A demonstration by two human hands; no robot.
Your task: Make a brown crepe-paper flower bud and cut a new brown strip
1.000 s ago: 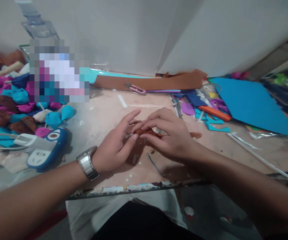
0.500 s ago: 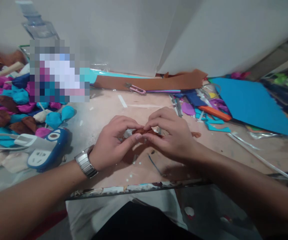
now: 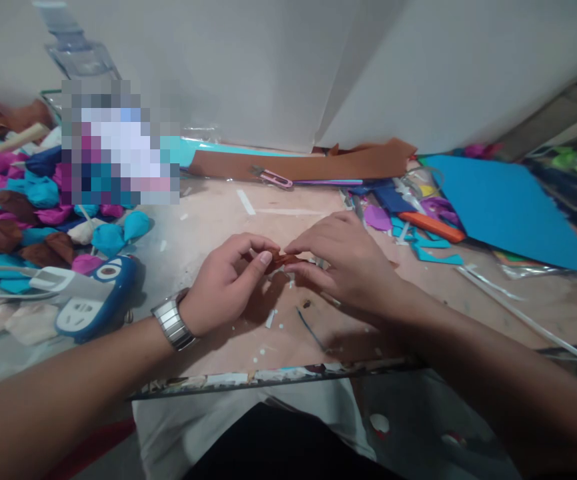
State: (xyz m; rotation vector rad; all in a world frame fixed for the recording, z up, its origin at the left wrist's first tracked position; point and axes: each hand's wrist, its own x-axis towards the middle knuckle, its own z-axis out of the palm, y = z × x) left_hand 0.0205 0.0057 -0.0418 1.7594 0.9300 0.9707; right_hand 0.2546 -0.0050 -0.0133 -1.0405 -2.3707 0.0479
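Note:
Both hands meet over the middle of the table (image 3: 208, 220). My left hand (image 3: 223, 283), with a metal watch (image 3: 171, 321) on its wrist, pinches a small brown piece of felt (image 3: 281, 260) between thumb and fingers. My right hand (image 3: 348, 263) grips the same brown piece from the right, fingers curled over it so most of it is hidden.
A heap of pink, blue and brown felt pieces (image 3: 23, 213) lies at the left beside a blue and white glue gun (image 3: 88, 300). A long brown felt strip (image 3: 308, 165), pink snips (image 3: 273, 177), an orange cutter (image 3: 431, 227) and a blue sheet (image 3: 503, 207) lie behind and right.
My left hand went from open fingers beside the piece to a pinch on it. Both hands have lifted slightly and shifted away from me with the brown felt.

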